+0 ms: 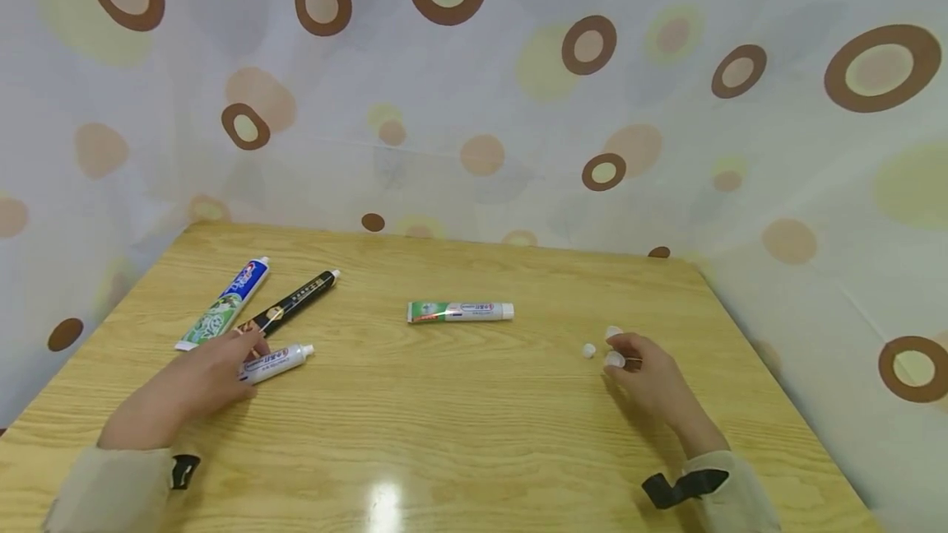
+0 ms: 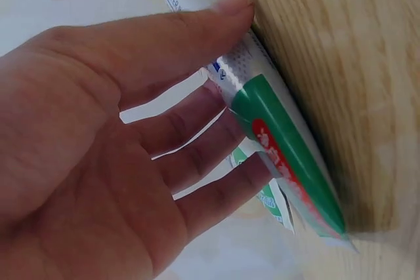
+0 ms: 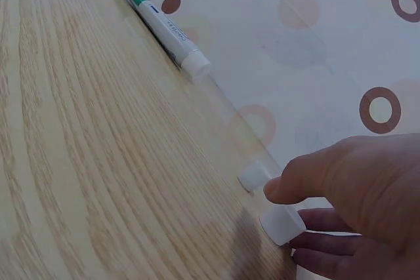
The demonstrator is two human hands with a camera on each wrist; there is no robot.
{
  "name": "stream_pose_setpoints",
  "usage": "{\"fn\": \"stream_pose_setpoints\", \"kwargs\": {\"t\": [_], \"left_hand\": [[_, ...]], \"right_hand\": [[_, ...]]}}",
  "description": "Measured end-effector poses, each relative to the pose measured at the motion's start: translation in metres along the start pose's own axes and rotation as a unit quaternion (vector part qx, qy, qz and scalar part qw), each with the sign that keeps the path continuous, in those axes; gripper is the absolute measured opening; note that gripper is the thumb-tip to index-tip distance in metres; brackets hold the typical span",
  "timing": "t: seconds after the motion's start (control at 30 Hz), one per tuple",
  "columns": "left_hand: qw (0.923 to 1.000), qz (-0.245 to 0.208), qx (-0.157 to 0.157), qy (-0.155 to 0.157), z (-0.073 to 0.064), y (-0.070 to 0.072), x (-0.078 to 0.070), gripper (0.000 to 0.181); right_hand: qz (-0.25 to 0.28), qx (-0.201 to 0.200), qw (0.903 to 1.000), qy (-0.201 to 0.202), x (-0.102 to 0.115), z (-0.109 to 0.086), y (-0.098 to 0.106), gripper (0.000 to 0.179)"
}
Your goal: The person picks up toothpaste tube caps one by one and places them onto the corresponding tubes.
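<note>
Left hand (image 1: 215,373) pinching tube (image 1: 283,362) | likely light, soft-walled (perhaps slick); hold mid-body, gently | right hand (image 1: 653,373) at white cap (image 1: 615,359), pinched or not: can't tell

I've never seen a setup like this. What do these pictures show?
No robot here: just a person's bare hands. The wide picture comes from a camera on the head, the close ones from one on each wrist. On the wooden table lie a blue-green toothpaste tube, a black toothpaste tube and a capped toothpaste tube. The left hand holds an uncapped green-and-white toothpaste tube. The right hand is at three white caps; whether it holds one is unclear.
</note>
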State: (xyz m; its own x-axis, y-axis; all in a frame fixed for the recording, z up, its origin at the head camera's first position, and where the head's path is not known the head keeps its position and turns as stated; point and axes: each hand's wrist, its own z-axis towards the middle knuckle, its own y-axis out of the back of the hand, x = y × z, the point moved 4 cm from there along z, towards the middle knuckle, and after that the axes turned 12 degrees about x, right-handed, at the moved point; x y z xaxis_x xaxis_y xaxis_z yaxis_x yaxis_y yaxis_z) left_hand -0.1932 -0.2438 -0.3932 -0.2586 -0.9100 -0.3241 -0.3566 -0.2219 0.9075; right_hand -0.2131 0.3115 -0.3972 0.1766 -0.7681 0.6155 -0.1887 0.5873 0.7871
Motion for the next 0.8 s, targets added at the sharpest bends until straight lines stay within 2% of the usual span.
{"fn": "stream_pose_setpoints", "kwargs": {"t": [0.2,0.4,0.5,0.8], "left_hand": [[0.9994,0.01,-0.024,-0.023,0.002,0.002,-0.003,0.035],[0.9993,0.011,-0.019,-0.029,0.006,0.0,-0.007,0.034],[0.9994,0.011,-0.014,-0.031,0.009,0.001,-0.011,0.036],[0.9984,0.003,-0.027,-0.05,0.018,0.009,-0.031,0.039]], "right_hand": [[-0.023,-0.011,0.9996,0.007,-0.001,0.002,-0.001,0.034],[-0.024,-0.006,0.9997,-0.009,-0.004,0.001,-0.003,0.03],[-0.023,-0.011,0.9997,-0.004,-0.004,0.002,-0.002,0.028],[-0.015,-0.027,0.9995,-0.007,-0.006,0.002,-0.002,0.028]]}}
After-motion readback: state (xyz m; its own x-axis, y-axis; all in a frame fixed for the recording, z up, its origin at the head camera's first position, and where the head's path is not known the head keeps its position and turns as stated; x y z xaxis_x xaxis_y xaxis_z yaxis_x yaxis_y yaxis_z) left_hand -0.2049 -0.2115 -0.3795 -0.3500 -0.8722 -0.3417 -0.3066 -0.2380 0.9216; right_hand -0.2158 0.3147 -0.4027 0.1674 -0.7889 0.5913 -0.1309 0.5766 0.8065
